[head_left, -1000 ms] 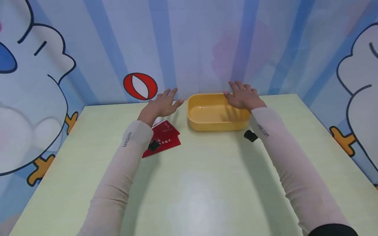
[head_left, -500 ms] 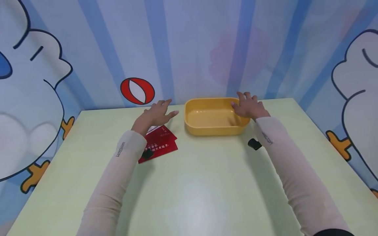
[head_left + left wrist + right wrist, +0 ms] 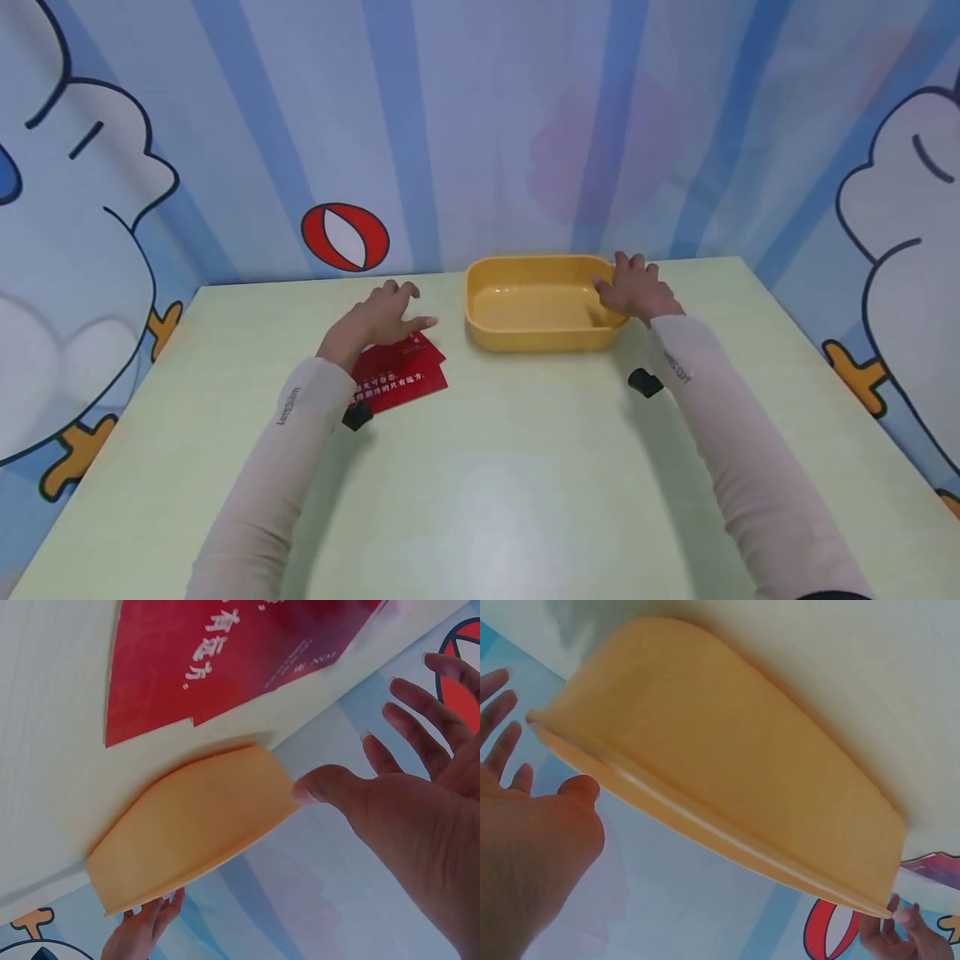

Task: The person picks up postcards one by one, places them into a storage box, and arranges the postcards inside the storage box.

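Note:
A yellow plastic basin (image 3: 540, 342) with rounded corners stands on the table near the back wall. My right hand (image 3: 639, 290) is at its right end, thumb over the rim and fingers spread loosely beyond the edge. In the right wrist view, the thumb of the right hand (image 3: 544, 832) overlaps the basin's rim (image 3: 727, 844). My left hand (image 3: 375, 323) hovers with relaxed, parted fingers over red printed cards (image 3: 405, 386) left of the basin; it holds nothing. White lettering shows on the cards in the left wrist view, and the hand partly covers them in the head view.
The pale table (image 3: 480, 492) ends against a blue striped backdrop (image 3: 480, 125) printed with cartoon figures and a red-and-white ball (image 3: 345, 237). Small black pieces (image 3: 645, 382) hang at both wrists, beside light sleeves (image 3: 255, 475).
My left hand has drawn back toward the body and left, lower over the red cards. My right hand has shifted right and down to the basin's right rim. The head view has tilted slightly.

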`<state>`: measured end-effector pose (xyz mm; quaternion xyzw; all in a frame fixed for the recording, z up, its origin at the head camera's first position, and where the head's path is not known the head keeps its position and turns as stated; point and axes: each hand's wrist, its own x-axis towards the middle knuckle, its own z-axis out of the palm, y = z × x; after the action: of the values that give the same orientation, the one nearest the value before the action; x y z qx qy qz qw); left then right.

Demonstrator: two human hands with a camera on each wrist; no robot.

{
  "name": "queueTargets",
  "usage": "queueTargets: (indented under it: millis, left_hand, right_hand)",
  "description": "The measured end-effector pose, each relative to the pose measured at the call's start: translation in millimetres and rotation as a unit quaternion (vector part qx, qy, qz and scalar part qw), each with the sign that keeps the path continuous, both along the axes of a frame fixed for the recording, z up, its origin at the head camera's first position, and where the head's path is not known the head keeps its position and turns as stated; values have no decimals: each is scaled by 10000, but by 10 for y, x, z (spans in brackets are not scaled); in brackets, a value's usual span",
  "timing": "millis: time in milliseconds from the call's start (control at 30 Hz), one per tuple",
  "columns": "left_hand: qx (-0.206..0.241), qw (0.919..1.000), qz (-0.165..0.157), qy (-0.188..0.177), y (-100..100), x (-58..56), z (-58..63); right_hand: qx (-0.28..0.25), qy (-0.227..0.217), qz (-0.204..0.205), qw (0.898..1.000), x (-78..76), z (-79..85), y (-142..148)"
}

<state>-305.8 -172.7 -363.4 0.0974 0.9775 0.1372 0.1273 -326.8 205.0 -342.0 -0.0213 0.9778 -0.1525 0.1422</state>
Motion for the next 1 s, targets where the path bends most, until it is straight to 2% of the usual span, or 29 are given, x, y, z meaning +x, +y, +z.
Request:
queueTargets:
  millis: [300, 500, 733, 900, 1000]
  left_hand:
    - [-277, 9980, -222, -528, -59, 90, -88]
    - [-494, 9950, -320, -807, -73, 141, -144]
    - [-1241, 9865, -672, -836, -20, 228, -188]
    - [-1133, 9895, -597, -663, -33, 275, -190]
    - [-1014, 9917, -552, -572, -62, 265, -178]
  right_hand:
    - [-302, -224, -417, 9984, 26, -119, 26]
    - [-453, -353, -456, 9973, 11, -133, 25]
    - [-536, -373, -550, 9963, 1, -177, 23]
    - [-600, -344, -518, 9963, -8, -198, 4]
    - [-650, -340, -504, 9960, -17, -202, -15]
